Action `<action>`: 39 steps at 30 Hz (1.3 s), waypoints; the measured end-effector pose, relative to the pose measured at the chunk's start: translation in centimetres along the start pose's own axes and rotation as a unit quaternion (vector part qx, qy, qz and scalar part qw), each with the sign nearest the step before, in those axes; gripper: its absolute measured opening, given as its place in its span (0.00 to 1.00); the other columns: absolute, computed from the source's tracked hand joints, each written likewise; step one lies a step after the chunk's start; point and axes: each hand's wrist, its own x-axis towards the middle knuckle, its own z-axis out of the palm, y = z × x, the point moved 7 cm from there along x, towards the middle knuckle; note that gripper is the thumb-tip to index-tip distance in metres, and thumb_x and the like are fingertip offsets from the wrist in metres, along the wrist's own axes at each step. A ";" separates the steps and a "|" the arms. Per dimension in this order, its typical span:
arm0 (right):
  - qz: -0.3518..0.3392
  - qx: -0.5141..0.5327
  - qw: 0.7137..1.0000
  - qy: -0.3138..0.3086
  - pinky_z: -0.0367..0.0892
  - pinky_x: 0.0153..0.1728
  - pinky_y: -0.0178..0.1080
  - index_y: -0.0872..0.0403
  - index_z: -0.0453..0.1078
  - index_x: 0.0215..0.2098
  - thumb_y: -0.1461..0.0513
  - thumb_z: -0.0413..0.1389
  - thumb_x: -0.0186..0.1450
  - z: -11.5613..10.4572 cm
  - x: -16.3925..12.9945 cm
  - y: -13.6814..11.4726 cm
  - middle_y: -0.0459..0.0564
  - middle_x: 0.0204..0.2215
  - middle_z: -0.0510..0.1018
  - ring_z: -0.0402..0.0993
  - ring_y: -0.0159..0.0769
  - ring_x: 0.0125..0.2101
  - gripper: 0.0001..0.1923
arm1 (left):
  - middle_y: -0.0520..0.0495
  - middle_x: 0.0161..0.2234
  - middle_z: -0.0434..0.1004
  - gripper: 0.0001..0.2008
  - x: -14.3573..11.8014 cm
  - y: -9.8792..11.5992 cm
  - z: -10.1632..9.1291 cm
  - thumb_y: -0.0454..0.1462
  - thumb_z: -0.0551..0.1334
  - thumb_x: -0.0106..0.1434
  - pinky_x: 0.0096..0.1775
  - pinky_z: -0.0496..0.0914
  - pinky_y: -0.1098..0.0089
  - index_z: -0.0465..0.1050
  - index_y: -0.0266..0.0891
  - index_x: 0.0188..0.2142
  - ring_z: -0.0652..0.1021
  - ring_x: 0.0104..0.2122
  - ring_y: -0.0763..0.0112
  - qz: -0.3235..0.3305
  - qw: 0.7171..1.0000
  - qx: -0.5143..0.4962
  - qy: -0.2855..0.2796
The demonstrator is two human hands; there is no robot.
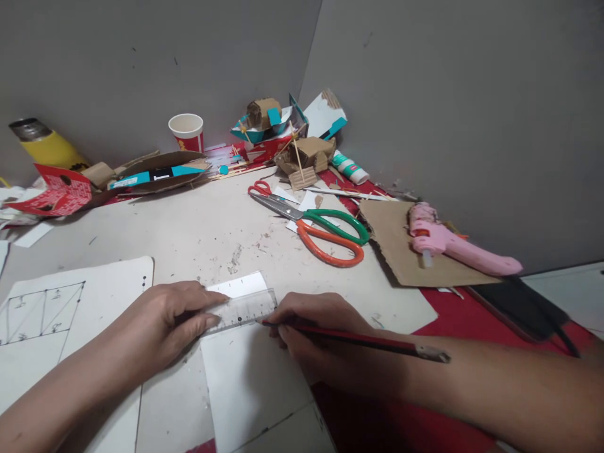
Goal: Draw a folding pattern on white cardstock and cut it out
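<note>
My left hand (182, 314) presses the left end of a clear plastic ruler (252, 306) with thumb and fingertips, holding it flat across a white strip of card (233, 371). My right hand (316, 324) is closed around a red-and-black pencil (368, 340), its tip at the ruler's near edge and its back end slanting to the right. Small tick marks show on the card beyond the ruler. To the left lies a white sheet (113, 289) with a drawn frame of crossing lines, partly under my left forearm.
Scissors (311, 220) with green and orange handles lie beyond my right hand. A pink glue gun (462, 245) rests on brown cardboard (391, 239) at right. A paper cup (186, 132), a yellow bottle (51, 145) and cardboard scraps (306, 154) line the wall.
</note>
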 end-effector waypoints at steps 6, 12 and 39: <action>-0.006 -0.013 1.000 -0.006 0.64 0.24 0.29 0.56 0.71 0.37 0.71 0.51 0.63 0.1 0.0 0.2 0.45 0.26 0.76 0.68 0.27 0.23 0.09 | 0.45 0.38 0.81 0.15 0.1 0.0 -0.1 0.42 0.55 0.68 0.36 0.72 0.68 0.77 0.45 0.48 0.79 0.37 0.65 -0.002 1.000 -0.005 0.007; -0.005 -0.009 1.000 0.001 0.63 0.23 0.29 0.56 0.70 0.35 0.71 0.50 0.62 0.1 0.1 -0.1 0.44 0.24 0.74 0.66 0.26 0.22 0.08 | 0.45 0.39 0.81 0.14 0.0 -0.4 -0.2 0.42 0.55 0.68 0.37 0.72 0.67 0.77 0.45 0.47 0.79 0.37 0.65 -0.016 1.000 -0.021 0.007; 0.022 0.012 1.000 -0.001 0.63 0.22 0.28 0.60 0.73 0.34 0.72 0.50 0.61 0.1 0.2 0.2 0.45 0.23 0.75 0.68 0.26 0.22 0.10 | 0.49 0.38 0.81 0.14 -0.1 -0.5 -0.1 0.42 0.55 0.68 0.37 0.72 0.69 0.77 0.47 0.48 0.79 0.36 0.69 -0.015 1.000 -0.019 0.011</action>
